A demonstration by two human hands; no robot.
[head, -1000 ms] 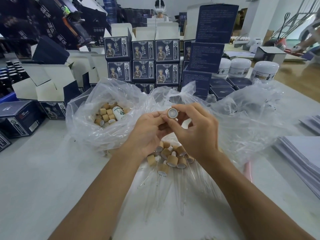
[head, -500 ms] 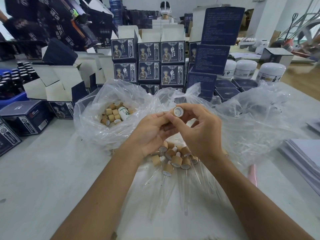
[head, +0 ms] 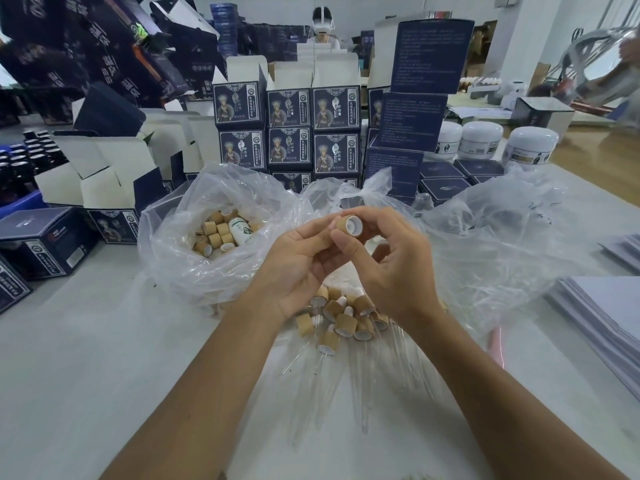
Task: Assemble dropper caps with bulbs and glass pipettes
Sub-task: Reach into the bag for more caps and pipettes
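Head view is showing you pinching one cap (head: 349,226) between both hands, raised above the tabletop (head: 86,341). Your right hand (head: 391,265) is gripping its rim with thumb and fingertips, and your left hand (head: 298,268) is curling in against it from below; neither grip is released. The cap's white inner face is tilting toward you, and whether a bulb is already seated in it I cannot tell.

The grip is sitting on a narrow edge, so the cap is likely to squirt out if you are pressing hard on a bulb. It would be dropping onto the finished droppers (head: 343,320) lying just beneath your wrists, whose glass stems are fanning out toward you and look easy to crack or roll.

Your forearms are hovering close over those stems; lowering them carelessly is risking breakage. The bag of caps (head: 221,233) is slumping open at the left, and a nudge could be spilling it.
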